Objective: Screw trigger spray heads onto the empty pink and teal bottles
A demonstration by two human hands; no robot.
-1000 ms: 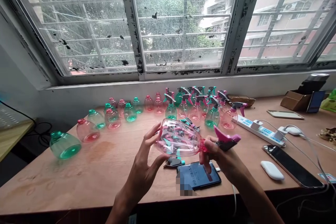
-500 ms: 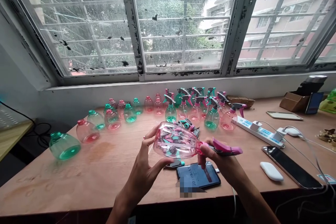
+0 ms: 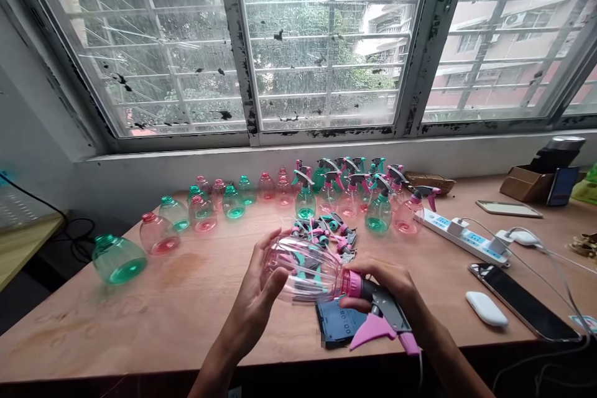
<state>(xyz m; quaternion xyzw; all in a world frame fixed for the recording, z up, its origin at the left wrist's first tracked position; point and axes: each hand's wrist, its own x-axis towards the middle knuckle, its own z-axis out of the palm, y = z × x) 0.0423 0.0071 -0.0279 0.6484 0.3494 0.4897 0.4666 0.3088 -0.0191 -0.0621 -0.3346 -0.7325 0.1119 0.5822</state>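
A clear pink spray bottle (image 3: pixel 303 268) lies sideways in the air between my two hands, above the table's front half. My left hand (image 3: pixel 261 292) wraps round its wide base end, thumb across the side. At the neck, my right hand (image 3: pixel 385 283) closes its fingers on the pink collar of the spray head (image 3: pixel 392 314); the pink trigger points down toward the table edge. Behind and partly seen through the bottle is a pile of loose grey, pink and green spray heads (image 3: pixel 326 233). Below it a dark phone (image 3: pixel 338 321) is partly covered.
Green and pink bottles without heads (image 3: pixel 160 233) curve along the left and back. Several bottles with heads (image 3: pixel 379 214) stand at the back centre. To the right are a power strip (image 3: pixel 459 235), a white rounded case (image 3: pixel 486 309), another phone (image 3: pixel 517 298) and a cardboard box (image 3: pixel 522 181).
The spray head has turned at the neck, its trigger swinging from pointing right to pointing down. The bottle has lowered slightly toward me, uncovering more of the pile.
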